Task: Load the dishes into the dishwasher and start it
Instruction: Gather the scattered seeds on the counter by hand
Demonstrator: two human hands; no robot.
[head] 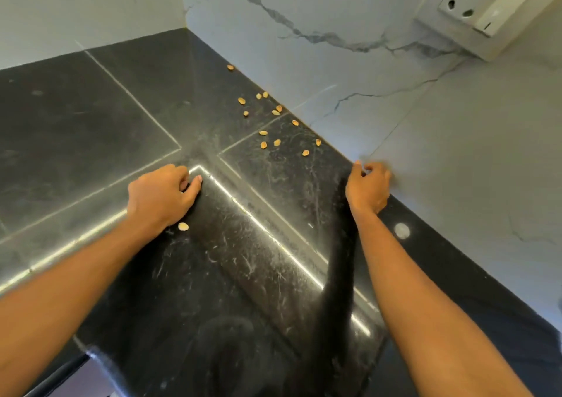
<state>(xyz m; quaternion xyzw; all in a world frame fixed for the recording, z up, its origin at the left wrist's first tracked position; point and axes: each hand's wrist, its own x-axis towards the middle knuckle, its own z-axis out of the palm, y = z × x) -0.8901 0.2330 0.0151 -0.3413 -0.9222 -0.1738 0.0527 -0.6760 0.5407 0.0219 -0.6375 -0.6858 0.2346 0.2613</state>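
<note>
No dishes or dishwasher are showing here, nor any container. The left hand is resting its curled grip on the scratched black stone desk, probably gathering the small pale-yellow shells lying scattered far right beside the white marble wall. The right hand is curling, blurred, against that wall. I cannot tell whether either grip is clamping anything.
</note>
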